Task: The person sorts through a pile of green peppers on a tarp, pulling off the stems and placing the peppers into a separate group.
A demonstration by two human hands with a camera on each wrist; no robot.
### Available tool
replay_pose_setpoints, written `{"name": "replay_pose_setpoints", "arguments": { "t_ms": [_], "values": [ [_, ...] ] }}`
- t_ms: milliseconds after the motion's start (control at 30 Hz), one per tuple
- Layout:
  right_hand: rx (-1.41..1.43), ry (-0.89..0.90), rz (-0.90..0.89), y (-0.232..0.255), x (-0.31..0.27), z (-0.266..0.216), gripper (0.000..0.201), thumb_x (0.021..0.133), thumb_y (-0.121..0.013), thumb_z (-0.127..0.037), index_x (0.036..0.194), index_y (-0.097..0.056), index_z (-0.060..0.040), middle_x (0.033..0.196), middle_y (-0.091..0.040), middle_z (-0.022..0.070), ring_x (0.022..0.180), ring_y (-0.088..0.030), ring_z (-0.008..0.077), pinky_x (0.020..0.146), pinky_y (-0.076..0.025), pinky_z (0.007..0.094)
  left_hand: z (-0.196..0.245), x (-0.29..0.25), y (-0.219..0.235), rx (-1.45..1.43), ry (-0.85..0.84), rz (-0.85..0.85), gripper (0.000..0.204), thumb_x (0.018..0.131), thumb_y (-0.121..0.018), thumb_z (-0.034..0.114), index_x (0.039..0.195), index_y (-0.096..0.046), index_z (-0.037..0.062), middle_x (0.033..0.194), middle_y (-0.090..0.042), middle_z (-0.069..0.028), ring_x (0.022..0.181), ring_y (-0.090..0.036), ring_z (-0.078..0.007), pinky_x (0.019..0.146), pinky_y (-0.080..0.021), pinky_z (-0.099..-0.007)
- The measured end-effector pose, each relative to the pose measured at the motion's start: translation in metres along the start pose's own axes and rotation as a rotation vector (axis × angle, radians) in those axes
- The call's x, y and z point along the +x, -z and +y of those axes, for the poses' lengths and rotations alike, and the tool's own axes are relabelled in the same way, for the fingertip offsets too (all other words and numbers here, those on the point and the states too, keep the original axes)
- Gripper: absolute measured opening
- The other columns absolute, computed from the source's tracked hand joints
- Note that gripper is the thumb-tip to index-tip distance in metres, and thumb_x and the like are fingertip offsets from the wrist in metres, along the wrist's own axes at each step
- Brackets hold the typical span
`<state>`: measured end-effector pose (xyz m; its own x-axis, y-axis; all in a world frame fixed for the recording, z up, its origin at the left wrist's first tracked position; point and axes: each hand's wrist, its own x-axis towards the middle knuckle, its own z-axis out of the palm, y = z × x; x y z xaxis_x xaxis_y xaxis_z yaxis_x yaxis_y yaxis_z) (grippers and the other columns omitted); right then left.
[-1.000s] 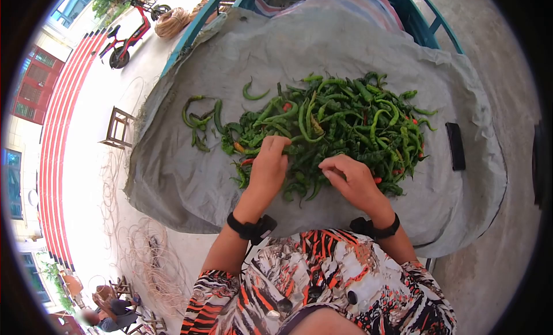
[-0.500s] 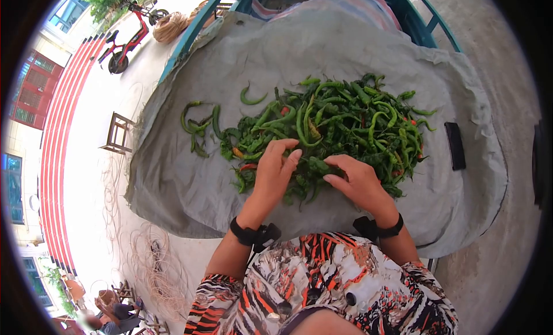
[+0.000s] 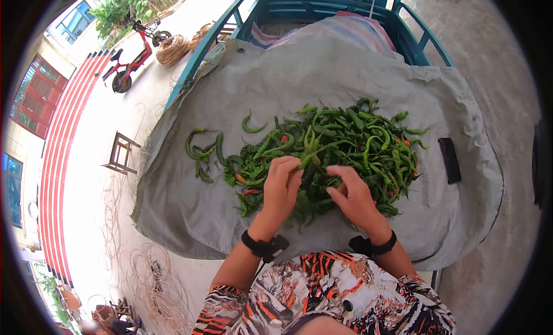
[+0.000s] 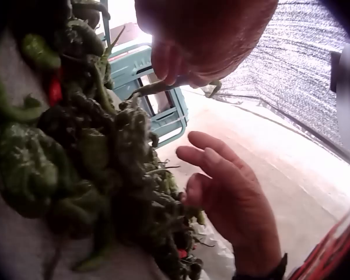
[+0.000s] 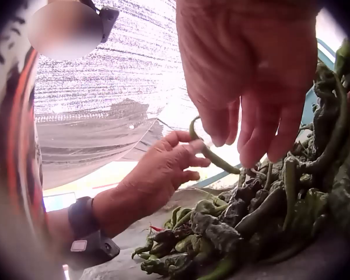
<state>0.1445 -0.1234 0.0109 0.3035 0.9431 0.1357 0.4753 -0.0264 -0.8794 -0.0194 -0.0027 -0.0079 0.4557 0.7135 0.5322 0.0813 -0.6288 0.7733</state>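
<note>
A heap of green chili peppers (image 3: 380, 153), with a few red ones mixed in, lies on a grey cloth (image 3: 190, 220). At the heap's near side, my left hand (image 3: 281, 185) pinches a curved green chili pepper (image 5: 219, 158) between thumb and fingers. That pepper sticks out past the fingertips in both wrist views. A short way to the right, my right hand (image 3: 354, 199) hovers over the heap with its fingers bent and apart. Nothing shows between its thumb and fingers in the left wrist view, and its fingertips point down close to the peppers in the right wrist view.
Several chili peppers (image 3: 220, 149) lie apart at the left. A black phone (image 3: 450, 160) rests on the cloth at the right. The cloth covers a teal cart (image 3: 276, 11) with side rails. A wooden stool frame (image 3: 120, 152) stands on the ground to the left.
The head view has tilted, so the heap sits lower. My left hand now has a pepper at its fingertips. My right hand has come away from the dark green peppers between the hands.
</note>
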Motion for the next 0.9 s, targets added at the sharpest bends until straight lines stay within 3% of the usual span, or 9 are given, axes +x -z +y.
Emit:
{"name": "replay_pose_setpoints", "arguments": {
  "t_ms": [67,167,267,467,567,600,700,733,900],
  "values": [
    [0.091,-0.007,0.122,-0.007,0.006,-0.006,0.043,0.085,-0.069,-0.005,0.126,-0.058,-0.0115,0.107,-0.064,0.0071,0.068,-0.06,0.0203,0.067,-0.051,0.0311,0.005,-0.005,0.003,-0.127,0.049,0.045,0.019,0.093,-0.061,-0.002,0.111,-0.057,0.0011,0.108,-0.057,-0.0118,0.082,-0.06,-0.0184,0.071,-0.05,-0.0278],
    [0.015,-0.153,-0.034,-0.007,0.013,-0.008,0.035,0.087,-0.068,-0.009,0.122,-0.062,-0.011,0.104,-0.066,0.0085,0.07,-0.063,0.0228,0.067,-0.051,0.0324,0.023,-0.011,0.015,-0.266,0.186,-0.014,0.02,0.096,-0.058,-0.001,0.116,-0.054,0.0006,0.109,-0.057,-0.0092,0.085,-0.059,-0.0138,0.074,-0.049,-0.0259],
    [-0.188,0.162,-0.054,-0.019,0.013,0.016,0.025,0.088,-0.067,-0.006,0.113,-0.066,-0.0047,0.09,-0.066,0.008,0.07,-0.061,0.0118,0.063,-0.048,0.0281,0.034,-0.014,0.022,-0.432,0.286,-0.057,0.018,0.101,-0.054,0.007,0.119,-0.051,0.0036,0.113,-0.057,-0.0058,0.087,-0.058,-0.0119,0.078,-0.05,-0.0263],
    [-0.072,-0.063,-0.155,-0.014,0.005,0.009,0.017,0.095,-0.062,-0.017,0.107,-0.068,-0.005,0.074,-0.064,0.0051,0.062,-0.058,0.01,0.058,-0.046,0.0257,0.026,-0.008,0.016,-0.427,0.439,0.023,0.033,0.099,-0.058,0.008,0.131,-0.05,0.005,0.115,-0.06,-0.0061,0.083,-0.059,-0.0119,0.075,-0.05,-0.0263],
    [0.136,-0.133,-0.153,-0.011,0.001,0.017,0.02,0.1,-0.057,-0.02,0.107,-0.068,-0.0044,0.072,-0.061,0.0017,0.06,-0.054,0.0072,0.055,-0.044,0.0233,-0.008,-0.017,0.0,-0.015,0.341,-0.245,0.042,0.093,-0.062,0.006,0.134,-0.05,0.0043,0.112,-0.062,-0.0072,0.082,-0.061,-0.0134,0.072,-0.05,-0.0285],
    [0.201,-0.144,-0.156,-0.01,0.0,0.016,0.022,0.101,-0.056,-0.021,0.107,-0.068,-0.004,0.072,-0.061,0.0009,0.06,-0.053,0.0064,0.055,-0.043,0.0227,0.006,-0.014,-0.004,-0.101,0.411,-0.253,0.039,0.089,-0.064,0.005,0.127,-0.057,0.0053,0.109,-0.063,-0.0096,0.083,-0.064,-0.0208,0.071,-0.05,-0.0321],
    [0.388,-0.179,-0.153,-0.004,-0.003,0.008,0.025,0.102,-0.053,-0.023,0.106,-0.068,-0.0027,0.072,-0.059,-0.0006,0.059,-0.051,0.0049,0.055,-0.042,0.0214,-0.003,-0.022,-0.009,0.14,0.263,-0.492,0.032,0.088,-0.062,0.008,0.12,-0.059,0.0073,0.11,-0.062,-0.0104,0.094,-0.064,-0.0303,0.077,-0.052,-0.0398],
    [0.447,-0.194,-0.145,-0.002,-0.004,0.006,0.026,0.102,-0.054,-0.023,0.106,-0.068,-0.0022,0.071,-0.059,-0.0005,0.058,-0.05,0.005,0.055,-0.042,0.0213,-0.001,-0.023,-0.012,0.2,0.2,-0.429,0.026,0.088,-0.063,0.008,0.113,-0.063,0.0096,0.106,-0.064,-0.0081,0.096,-0.064,-0.0322,0.078,-0.052,-0.0431],
    [0.578,-0.294,-0.077,0.004,-0.004,0.01,0.027,0.099,-0.056,-0.025,0.101,-0.07,-0.0019,0.071,-0.058,-0.0015,0.056,-0.046,0.0042,0.057,-0.043,0.0211,0.0,-0.025,-0.007,0.369,0.026,-0.469,0.026,0.087,-0.063,0.009,0.112,-0.066,0.0142,0.099,-0.065,-0.004,0.09,-0.064,-0.0269,0.073,-0.054,-0.039]
  ]
}}
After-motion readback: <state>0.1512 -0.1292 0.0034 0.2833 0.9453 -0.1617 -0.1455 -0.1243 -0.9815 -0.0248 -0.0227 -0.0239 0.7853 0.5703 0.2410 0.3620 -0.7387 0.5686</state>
